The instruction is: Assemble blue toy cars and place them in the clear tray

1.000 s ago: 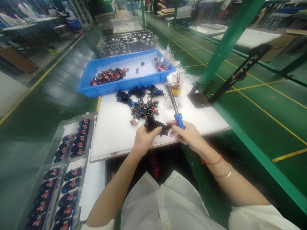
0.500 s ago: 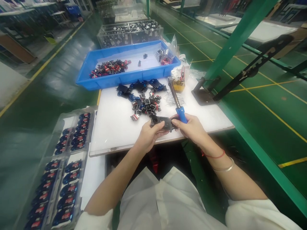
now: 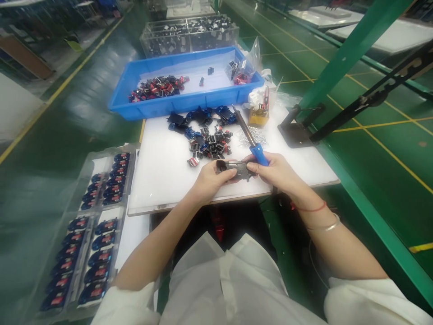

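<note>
Moved since the earlier frame: the black part (image 3: 237, 170), tilted then, now lies level, and the left hand (image 3: 211, 178) and right hand (image 3: 277, 171) sit closer together. Grip: both hands clamped on the part, held just above the front of the counter (image 3: 158, 189); left fingers wrap its near end, right fingers pinch its far end. The right hand also holds a blue-handled tool (image 3: 260, 154), its shaft angled away from the grip, past a pile of pins (image 3: 252, 136). Beyond the grip: a heap of black, blue and red parts (image 3: 206, 146), then a blue tray (image 3: 189, 103). To the right of the grip, a yellow box (image 3: 259, 116) and a black stand (image 3: 294, 135); to the left, a clear tray (image 3: 130, 155) of blue parts. Risk: with the right hand doing double duty, a loosened pinch could drop the part toward the heap, and a swing of the shaft could scatter the pins.
</note>
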Demonstrator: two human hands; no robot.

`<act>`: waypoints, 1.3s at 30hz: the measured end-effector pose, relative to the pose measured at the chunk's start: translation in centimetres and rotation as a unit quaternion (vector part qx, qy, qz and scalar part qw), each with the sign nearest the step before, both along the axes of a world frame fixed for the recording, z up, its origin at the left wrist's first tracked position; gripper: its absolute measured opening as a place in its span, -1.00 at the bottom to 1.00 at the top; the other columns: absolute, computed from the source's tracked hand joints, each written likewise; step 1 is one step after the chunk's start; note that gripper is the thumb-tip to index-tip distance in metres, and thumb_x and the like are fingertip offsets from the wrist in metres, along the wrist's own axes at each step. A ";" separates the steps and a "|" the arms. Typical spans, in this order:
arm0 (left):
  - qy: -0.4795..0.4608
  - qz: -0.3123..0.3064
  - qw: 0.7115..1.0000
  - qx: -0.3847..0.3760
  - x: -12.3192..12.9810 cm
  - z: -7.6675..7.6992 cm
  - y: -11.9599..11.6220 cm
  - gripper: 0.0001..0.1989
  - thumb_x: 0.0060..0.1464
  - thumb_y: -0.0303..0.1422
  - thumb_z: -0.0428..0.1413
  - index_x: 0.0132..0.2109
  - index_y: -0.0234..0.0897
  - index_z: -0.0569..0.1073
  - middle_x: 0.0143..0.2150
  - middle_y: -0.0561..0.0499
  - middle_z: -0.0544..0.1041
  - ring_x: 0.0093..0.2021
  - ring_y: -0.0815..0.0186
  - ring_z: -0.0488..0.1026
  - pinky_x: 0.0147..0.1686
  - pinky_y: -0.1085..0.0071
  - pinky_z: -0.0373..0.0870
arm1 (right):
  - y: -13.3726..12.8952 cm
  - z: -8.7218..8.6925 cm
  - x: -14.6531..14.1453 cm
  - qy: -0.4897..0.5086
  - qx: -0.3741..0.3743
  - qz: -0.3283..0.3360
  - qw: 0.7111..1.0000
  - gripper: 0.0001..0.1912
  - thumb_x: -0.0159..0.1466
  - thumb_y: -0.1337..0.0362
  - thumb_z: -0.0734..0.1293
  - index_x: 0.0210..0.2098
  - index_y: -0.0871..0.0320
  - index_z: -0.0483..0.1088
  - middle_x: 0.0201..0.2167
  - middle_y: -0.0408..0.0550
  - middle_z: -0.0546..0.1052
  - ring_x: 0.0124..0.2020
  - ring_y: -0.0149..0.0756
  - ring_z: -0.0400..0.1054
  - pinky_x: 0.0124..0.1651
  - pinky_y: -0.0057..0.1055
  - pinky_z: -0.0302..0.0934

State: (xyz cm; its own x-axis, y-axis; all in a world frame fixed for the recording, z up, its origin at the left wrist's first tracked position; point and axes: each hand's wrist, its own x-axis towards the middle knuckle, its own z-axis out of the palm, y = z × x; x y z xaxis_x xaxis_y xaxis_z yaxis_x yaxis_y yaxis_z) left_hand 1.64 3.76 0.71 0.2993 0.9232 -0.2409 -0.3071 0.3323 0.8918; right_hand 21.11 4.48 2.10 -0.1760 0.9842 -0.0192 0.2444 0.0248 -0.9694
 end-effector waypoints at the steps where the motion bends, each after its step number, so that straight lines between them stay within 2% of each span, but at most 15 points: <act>1: 0.006 0.015 1.000 0.002 0.2 -0.2 0.0 -0.63 -0.15 -0.40 0.39 -0.14 -0.39 0.57 -0.17 -0.10 0.60 -0.16 0.20 0.58 -0.04 0.13 0.57 | 0.2 -0.1 0.0 -0.006 0.003 -0.005 1.000 -0.61 0.06 -0.03 0.50 -0.31 0.16 0.56 -0.53 -0.12 0.48 -0.53 -0.30 0.32 -0.39 -0.34 0.30; 6: 0.049 0.082 0.995 0.036 0.8 -0.9 0.4 -0.66 -0.11 -0.42 0.34 -0.12 -0.38 0.56 -0.11 -0.13 0.59 -0.12 0.18 0.56 -0.06 0.13 0.58 | -0.2 0.0 1.1 -0.083 0.045 -0.073 0.993 -0.58 0.10 -0.03 0.45 -0.22 0.17 0.56 -0.54 -0.12 0.48 -0.54 -0.27 0.32 -0.40 -0.32 0.28; 10: 0.074 0.124 0.988 0.044 1.1 -1.3 0.9 -0.69 -0.07 -0.42 0.30 -0.12 -0.40 0.55 -0.13 -0.13 0.59 -0.13 0.20 0.56 -0.10 0.16 0.60 | -2.7 0.6 3.3 -0.179 0.083 -0.120 0.973 -0.60 0.17 -0.05 0.41 -0.18 0.12 0.57 -0.47 -0.09 0.53 -0.48 -0.20 0.36 -0.41 -0.33 0.24; 16: 0.073 0.148 0.985 0.050 1.5 -1.8 0.9 -0.68 -0.05 -0.42 0.29 -0.10 -0.40 0.53 -0.09 -0.14 0.58 -0.10 0.19 0.55 -0.11 0.18 0.61 | -8.3 0.9 5.4 -0.254 0.126 -0.134 0.950 -0.67 0.28 -0.02 0.33 -0.14 0.06 0.54 -0.40 -0.07 0.59 -0.52 -0.19 0.41 -0.54 -0.36 0.21; 20: 0.076 0.150 0.984 0.060 1.5 -2.0 0.8 -0.69 -0.02 -0.43 0.26 -0.07 -0.40 0.52 -0.08 -0.15 0.58 -0.10 0.20 0.55 -0.11 0.21 0.61 | -10.6 0.5 5.3 -0.288 0.160 -0.106 0.938 -0.65 0.35 -0.02 0.29 -0.08 0.05 0.56 -0.31 -0.05 0.64 -0.44 -0.11 0.51 -0.50 -0.32 0.33; 24: 0.090 0.152 0.982 0.073 1.4 -2.0 0.6 -0.71 0.01 -0.44 0.23 -0.07 -0.39 0.51 -0.06 -0.14 0.57 -0.09 0.21 0.55 -0.10 0.22 0.61 | -11.3 -0.1 4.5 -0.309 0.205 -0.072 0.926 -0.65 0.40 0.03 0.26 -0.03 0.04 0.58 -0.22 -0.06 0.65 -0.32 -0.08 0.56 -0.33 -0.27 0.45; 31: 0.099 0.149 0.981 0.077 1.3 -1.9 0.5 -0.72 0.03 -0.44 0.21 -0.06 -0.38 0.51 -0.07 -0.13 0.58 -0.09 0.22 0.56 -0.09 0.23 0.61 | -11.5 -0.1 3.8 -0.365 0.197 -0.061 0.908 -0.55 0.46 0.03 0.18 0.01 0.18 0.56 -0.22 -0.01 0.64 -0.31 -0.13 0.56 -0.35 -0.34 0.45; 39: 0.089 0.146 0.982 0.076 1.4 -2.1 0.5 -0.72 0.03 -0.44 0.21 -0.07 -0.37 0.51 -0.08 -0.13 0.59 -0.09 0.21 0.56 -0.10 0.22 0.61 | -11.4 -0.1 3.6 -0.376 0.205 -0.047 0.903 -0.52 0.47 0.02 0.15 0.03 0.20 0.55 -0.26 0.01 0.64 -0.34 -0.14 0.56 -0.40 -0.35 0.43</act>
